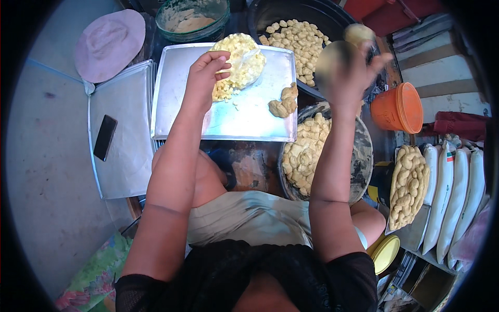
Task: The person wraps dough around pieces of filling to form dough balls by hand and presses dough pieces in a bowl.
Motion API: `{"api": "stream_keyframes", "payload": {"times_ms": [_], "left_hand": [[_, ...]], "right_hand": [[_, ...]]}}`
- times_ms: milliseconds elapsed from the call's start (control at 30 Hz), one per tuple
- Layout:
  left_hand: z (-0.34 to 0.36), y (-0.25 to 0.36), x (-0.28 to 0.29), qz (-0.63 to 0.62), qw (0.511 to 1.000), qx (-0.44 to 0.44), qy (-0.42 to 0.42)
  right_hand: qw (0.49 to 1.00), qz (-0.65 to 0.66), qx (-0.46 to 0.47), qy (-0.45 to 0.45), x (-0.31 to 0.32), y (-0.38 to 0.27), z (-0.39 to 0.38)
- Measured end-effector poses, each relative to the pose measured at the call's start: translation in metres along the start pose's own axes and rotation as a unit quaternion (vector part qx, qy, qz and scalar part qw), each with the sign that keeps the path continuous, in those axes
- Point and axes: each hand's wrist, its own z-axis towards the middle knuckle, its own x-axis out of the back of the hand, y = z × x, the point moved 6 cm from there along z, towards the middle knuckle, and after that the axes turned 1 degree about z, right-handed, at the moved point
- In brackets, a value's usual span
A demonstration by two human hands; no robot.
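My left hand point(209, 70) hovers over a metal tray point(176, 99) with its fingers curled in and thumb against them; whatever they may hold is hidden. Just beyond lies a clear plastic bag of pale yellow cubes point(243, 60), some spilled onto the tray. A lump of dough point(284, 101) rests at the tray's right edge. My right hand point(349, 78) is raised over the rim of a black tub point(262, 21) of dough balls point(296, 44), smeared by motion. Beside its fingers are a blurred dark round shape point(332, 63) and a pale round thing point(358, 34).
A second tub point(364, 156) of dough pieces point(304, 158) stands by my right knee. Orange buckets point(397, 108), a knobbly dough-like mass point(409, 187) and white filled bags point(455, 197) are at right. Left are stacked trays point(122, 171), a phone point(105, 138), a pink hat point(110, 46) and a green basin point(192, 23).
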Motion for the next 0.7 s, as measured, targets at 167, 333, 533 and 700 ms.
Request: {"api": "stream_keyframes", "payload": {"times_ms": [167, 333, 533, 700], "left_hand": [[0.004, -0.004, 0.001, 0.017, 0.999, 0.001, -0.028], [-0.005, -0.019, -0.021, 0.144, 0.973, 0.079, -0.163], [-0.011, -0.030, -0.028, 0.133, 0.974, 0.074, -0.170], [0.008, -0.004, 0.003, -0.068, 0.997, 0.018, -0.023]], "right_hand": [[0.824, 0.065, -0.023, -0.562, -0.081, -0.003, -0.116], [0.865, 0.180, 0.002, -0.468, -0.086, -0.024, -0.147], [0.632, 0.636, -0.345, -0.276, -0.112, -0.072, -0.129], [0.830, 0.288, -0.194, -0.437, -0.144, -0.082, -0.161]]}}
